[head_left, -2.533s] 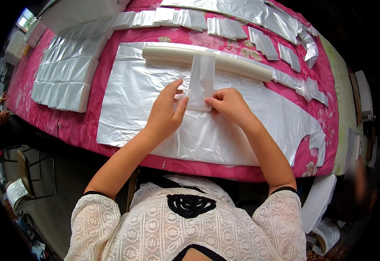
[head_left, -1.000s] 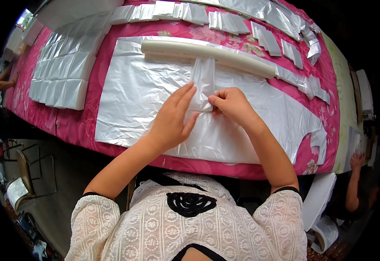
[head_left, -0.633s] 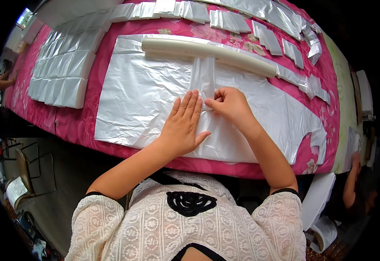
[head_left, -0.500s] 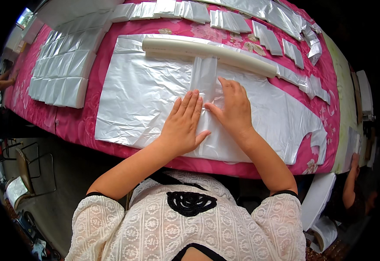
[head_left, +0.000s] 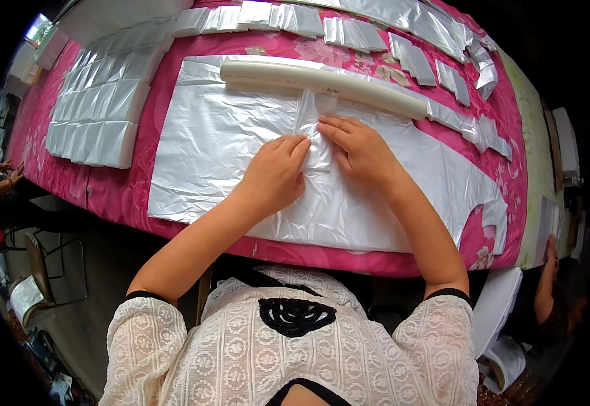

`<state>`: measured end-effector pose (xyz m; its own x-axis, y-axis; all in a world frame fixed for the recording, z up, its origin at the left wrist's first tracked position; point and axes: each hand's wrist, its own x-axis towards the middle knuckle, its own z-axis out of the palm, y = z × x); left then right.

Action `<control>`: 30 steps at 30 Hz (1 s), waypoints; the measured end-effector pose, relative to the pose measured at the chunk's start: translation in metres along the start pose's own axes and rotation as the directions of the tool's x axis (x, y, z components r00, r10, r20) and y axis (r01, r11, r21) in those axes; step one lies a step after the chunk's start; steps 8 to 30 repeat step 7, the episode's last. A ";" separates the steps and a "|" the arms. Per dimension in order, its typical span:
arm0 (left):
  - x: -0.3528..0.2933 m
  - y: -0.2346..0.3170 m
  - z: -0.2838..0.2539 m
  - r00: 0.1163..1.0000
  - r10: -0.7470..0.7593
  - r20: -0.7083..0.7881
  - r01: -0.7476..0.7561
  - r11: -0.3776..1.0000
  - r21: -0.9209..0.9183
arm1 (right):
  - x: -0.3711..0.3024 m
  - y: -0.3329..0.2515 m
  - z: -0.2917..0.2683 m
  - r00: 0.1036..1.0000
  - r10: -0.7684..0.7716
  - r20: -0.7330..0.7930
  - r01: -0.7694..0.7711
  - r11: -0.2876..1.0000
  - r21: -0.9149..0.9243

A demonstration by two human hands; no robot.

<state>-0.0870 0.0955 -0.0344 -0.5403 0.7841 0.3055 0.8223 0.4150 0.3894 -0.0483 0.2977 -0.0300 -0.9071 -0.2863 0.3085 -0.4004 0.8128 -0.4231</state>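
A narrow strip of clear plastic bag (head_left: 319,155), folded lengthwise, lies on a wide stack of silvery-white plastic sheets or bags (head_left: 214,142). My left hand (head_left: 274,172) is closed at the strip's left edge, fingers curled and fingertips on the film. Opposite it, my right hand (head_left: 361,145) pinches the strip's right edge, its fingers bent over the top. The fingertips of both hands are a short gap apart. Just beyond them, a long off-white tube (head_left: 322,82) rests across the stack and over the strip's far end.
Rows of folded plastic packets (head_left: 92,139) stand on the left of the pink flowered tablecloth (head_left: 166,233). Further folded packets (head_left: 356,34) line the far side. Plastic offcuts (head_left: 491,139) lie at the right. Other people's hands (head_left: 14,176) show at the left and right edges.
Both hands, flatter and more spread before, have curled their fingers onto the strip. The strip's near end has been folded up away from me, so the strip is now shorter.
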 end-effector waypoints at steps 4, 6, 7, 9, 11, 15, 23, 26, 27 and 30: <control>0.006 -0.002 0.003 0.997 0.031 0.076 -0.038 0.995 0.090 | 0.004 0.003 -0.001 1.000 0.023 0.017 -0.024 0.999 0.037; 0.010 -0.005 0.003 0.988 0.038 0.147 -0.061 0.986 0.155 | 0.005 0.005 -0.001 0.999 0.031 0.037 -0.033 0.999 0.042; 0.013 -0.006 0.003 0.977 0.013 0.214 -0.055 0.980 0.192 | 0.005 0.005 -0.002 0.998 0.035 0.047 -0.038 0.998 0.045; 0.013 -0.006 0.003 0.977 0.013 0.214 -0.055 0.980 0.192 | 0.005 0.005 -0.002 0.998 0.035 0.047 -0.038 0.998 0.045; 0.013 -0.006 0.003 0.977 0.013 0.214 -0.055 0.980 0.192 | 0.005 0.005 -0.002 0.998 0.035 0.047 -0.038 0.998 0.045; 0.013 -0.006 0.003 0.977 0.013 0.214 -0.055 0.980 0.192 | 0.005 0.005 -0.002 0.998 0.035 0.047 -0.038 0.998 0.045; 0.013 -0.006 0.003 0.977 0.013 0.214 -0.055 0.980 0.192 | 0.005 0.005 -0.002 0.998 0.035 0.047 -0.038 0.998 0.045; 0.013 -0.006 0.003 0.977 0.013 0.214 -0.055 0.980 0.192 | 0.005 0.005 -0.002 0.998 0.035 0.047 -0.038 0.998 0.045; 0.013 -0.006 0.003 0.977 0.013 0.214 -0.055 0.980 0.192 | 0.005 0.005 -0.002 0.998 0.035 0.047 -0.038 0.998 0.045; 0.013 -0.006 0.003 0.977 0.013 0.214 -0.055 0.980 0.192 | 0.005 0.005 -0.002 0.998 0.035 0.047 -0.038 0.998 0.045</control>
